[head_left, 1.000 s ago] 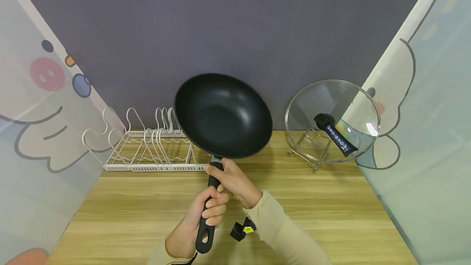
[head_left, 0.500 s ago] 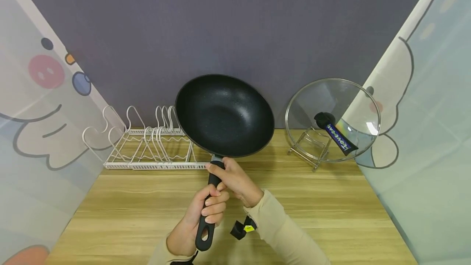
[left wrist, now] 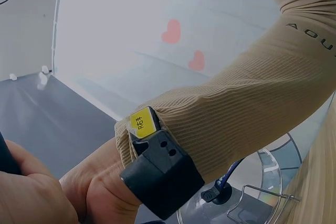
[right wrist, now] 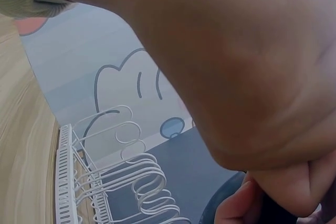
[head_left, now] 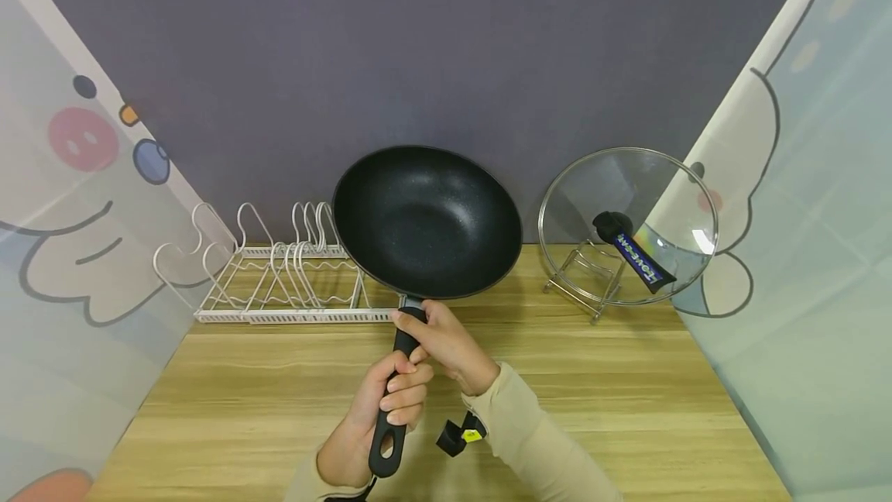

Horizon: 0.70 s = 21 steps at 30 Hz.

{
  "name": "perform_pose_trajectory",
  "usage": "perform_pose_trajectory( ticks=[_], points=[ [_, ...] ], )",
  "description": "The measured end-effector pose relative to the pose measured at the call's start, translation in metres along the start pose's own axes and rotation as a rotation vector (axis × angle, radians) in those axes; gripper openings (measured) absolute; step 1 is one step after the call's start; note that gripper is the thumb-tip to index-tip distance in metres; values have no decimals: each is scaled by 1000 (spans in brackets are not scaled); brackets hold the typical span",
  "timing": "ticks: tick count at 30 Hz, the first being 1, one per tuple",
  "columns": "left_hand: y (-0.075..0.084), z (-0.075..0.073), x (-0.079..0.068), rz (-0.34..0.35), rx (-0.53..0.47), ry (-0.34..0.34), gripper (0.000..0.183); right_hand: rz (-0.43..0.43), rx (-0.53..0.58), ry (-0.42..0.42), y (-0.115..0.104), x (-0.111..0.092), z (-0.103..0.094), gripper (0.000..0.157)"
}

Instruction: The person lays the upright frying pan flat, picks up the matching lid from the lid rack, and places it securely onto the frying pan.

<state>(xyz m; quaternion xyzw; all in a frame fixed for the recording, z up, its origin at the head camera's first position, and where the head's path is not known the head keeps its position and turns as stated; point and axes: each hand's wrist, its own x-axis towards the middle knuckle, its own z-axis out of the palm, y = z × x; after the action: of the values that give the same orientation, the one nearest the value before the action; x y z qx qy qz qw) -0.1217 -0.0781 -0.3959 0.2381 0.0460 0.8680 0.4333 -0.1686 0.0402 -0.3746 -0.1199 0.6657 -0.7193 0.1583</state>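
Observation:
A black frying pan (head_left: 427, 223) is held up in the middle of the head view, its inside facing me and its handle pointing down toward me. My left hand (head_left: 390, 401) grips the lower handle, fingers curled round it, with the holed end sticking out below. Higher up, close to the pan body, my right hand (head_left: 446, 343) holds the same handle with its thumb across the front. The two hands touch or nearly touch. In the right wrist view the right hand (right wrist: 252, 77) hides most of the handle.
A white wire rack (head_left: 286, 285) stands at the left, partly behind the pan. To the right, a glass lid (head_left: 648, 184) with a black handle leans upright in a small metal stand (head_left: 585, 285). A grey wall (head_left: 446, 45) closes the back of the wooden table (head_left: 592, 393).
Both hands keep their hold on the handle. The pan has tilted slightly, and its rim sits a little lower in the head view. The rack and lid stay put.

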Motion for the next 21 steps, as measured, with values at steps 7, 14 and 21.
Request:
perform_pose_trajectory(
  ticks=[7,14,21],
  points=[
    [0,-1,0,4,-17,-15,8,-13,-9,-11,1,0,0,18],
    [-1,-1,0,8,-19,-31,7,-2,-1,-13,0,0,1,19],
    [-1,0,-1,3,-62,-36,6,-17,5,-6,0,-1,2,19]
  ],
)
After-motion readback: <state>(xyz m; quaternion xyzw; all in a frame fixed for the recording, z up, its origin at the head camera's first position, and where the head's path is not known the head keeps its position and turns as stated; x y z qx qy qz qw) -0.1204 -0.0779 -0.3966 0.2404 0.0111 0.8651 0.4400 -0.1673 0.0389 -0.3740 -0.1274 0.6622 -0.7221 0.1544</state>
